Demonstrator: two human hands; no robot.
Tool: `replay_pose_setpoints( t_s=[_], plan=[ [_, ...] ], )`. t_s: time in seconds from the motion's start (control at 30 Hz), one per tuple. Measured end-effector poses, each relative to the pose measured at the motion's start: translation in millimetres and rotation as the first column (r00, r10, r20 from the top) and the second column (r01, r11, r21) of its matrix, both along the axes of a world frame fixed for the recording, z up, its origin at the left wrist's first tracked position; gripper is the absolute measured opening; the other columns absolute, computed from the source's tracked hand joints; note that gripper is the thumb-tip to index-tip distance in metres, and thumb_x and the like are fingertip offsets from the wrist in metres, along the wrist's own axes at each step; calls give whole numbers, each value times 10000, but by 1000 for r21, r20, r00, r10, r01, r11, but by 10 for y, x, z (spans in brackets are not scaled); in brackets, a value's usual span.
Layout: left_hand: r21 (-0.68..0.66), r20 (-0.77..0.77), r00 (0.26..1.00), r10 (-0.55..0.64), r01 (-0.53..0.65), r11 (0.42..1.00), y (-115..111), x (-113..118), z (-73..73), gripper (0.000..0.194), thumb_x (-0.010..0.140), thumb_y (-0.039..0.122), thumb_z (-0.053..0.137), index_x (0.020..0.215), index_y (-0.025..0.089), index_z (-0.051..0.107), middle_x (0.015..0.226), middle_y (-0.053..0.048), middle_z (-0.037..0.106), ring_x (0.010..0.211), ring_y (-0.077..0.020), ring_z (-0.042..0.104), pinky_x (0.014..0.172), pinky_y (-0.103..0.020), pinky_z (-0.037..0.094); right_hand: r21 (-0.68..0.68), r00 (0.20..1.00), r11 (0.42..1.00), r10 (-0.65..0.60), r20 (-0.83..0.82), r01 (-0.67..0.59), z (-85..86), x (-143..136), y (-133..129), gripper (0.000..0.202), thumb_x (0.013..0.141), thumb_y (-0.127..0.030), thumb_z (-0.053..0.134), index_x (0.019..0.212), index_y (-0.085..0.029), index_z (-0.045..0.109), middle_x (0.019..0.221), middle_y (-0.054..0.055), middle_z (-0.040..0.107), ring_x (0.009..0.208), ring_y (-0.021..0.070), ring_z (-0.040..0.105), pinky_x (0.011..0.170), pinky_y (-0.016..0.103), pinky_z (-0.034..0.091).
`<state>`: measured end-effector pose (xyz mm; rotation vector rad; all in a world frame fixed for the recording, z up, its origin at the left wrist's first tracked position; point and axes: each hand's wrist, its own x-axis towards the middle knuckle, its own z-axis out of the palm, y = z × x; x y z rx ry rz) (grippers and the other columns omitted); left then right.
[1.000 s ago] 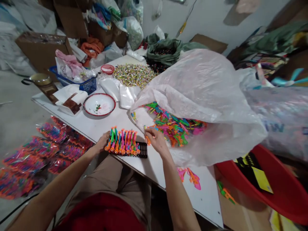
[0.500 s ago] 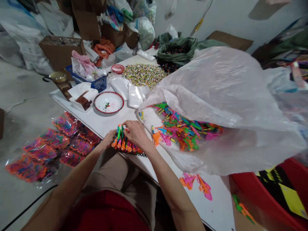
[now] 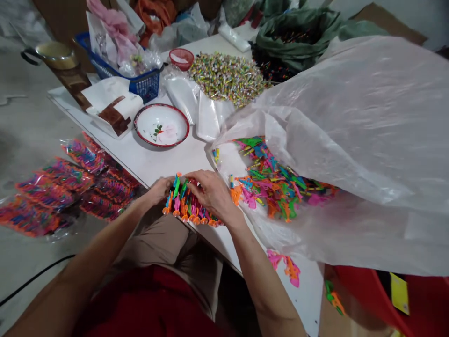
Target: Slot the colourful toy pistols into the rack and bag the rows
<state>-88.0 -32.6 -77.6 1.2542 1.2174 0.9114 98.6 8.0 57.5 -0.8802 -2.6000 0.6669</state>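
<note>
A row of small coloured plastic toys (image 3: 184, 208), orange, green, pink and blue, lies side by side at the table's near edge, with round orange ends towards me. My left hand (image 3: 162, 189) is closed against the left end of the row, its fingertips partly hidden. Over the top of the row bends my right hand (image 3: 214, 194), thumb and fingers pinching toys near the middle. Right of that hand, a heap of similar loose toys (image 3: 280, 192) spills from the mouth of a large translucent plastic bag (image 3: 343, 117).
A white red-rimmed bowl (image 3: 178, 117), clear plastic sleeves (image 3: 208, 117) and a pile of small yellowish pieces (image 3: 228, 77) lie on the white table (image 3: 140, 161). Behind stand a blue basket (image 3: 149, 86) and a brown cup (image 3: 65, 70). Filled packets (image 3: 56, 182) cover the floor at left.
The view has tilted down and moved closer to the table. My right hand still works over the row, its fingers slightly shifted; my left hand stays at the left end.
</note>
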Motion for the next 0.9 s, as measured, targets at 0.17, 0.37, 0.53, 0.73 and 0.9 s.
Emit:
replay_pose_setpoints(
  t_s=[0.17,0.37,0.53,0.73,0.9],
  plan=[
    [-8,-39,999,-7,7,1000,-16,-35,-21,85,584,256,581,609,176,588,635,-5,606,762,-191,570,677,-271,496,12,1000,1000,-10,-9,10,-49,-26,-5,141,942,-220,577,1055,-206,659,955,34,726,878,184,636,867,334,408],
    [54,-136,991,-18,25,998,-7,4,167,168,618,299,570,684,161,639,673,-25,655,748,-212,608,683,-292,511,5,996,999,-44,-81,45,23,-20,-16,194,927,-253,597,1106,-202,651,1042,65,714,971,198,640,930,365,432],
    [118,-267,963,45,-14,993,-55,-127,339,365,657,377,616,931,147,688,836,-56,718,824,-236,648,741,-319,529,-101,848,942,-334,-412,321,153,543,-4,364,910,-367,584,1250,-238,583,1188,72,660,1068,199,620,961,373,468],
    [366,-474,781,407,-245,898,18,-279,1032,439,830,426,530,1159,150,619,1075,-82,684,945,-220,622,925,-405,487,-418,649,696,-710,-274,584,-566,1333,-564,293,865,-401,555,1016,-174,663,955,85,720,854,213,672,808,375,535],
    [593,-581,717,384,51,803,121,278,1622,375,903,410,485,1166,181,623,1144,-63,664,1062,-232,604,989,-386,450,-227,750,749,-654,-100,622,-827,1338,-657,235,897,-254,506,1059,-163,649,951,86,700,850,205,642,785,343,519]
  ],
)
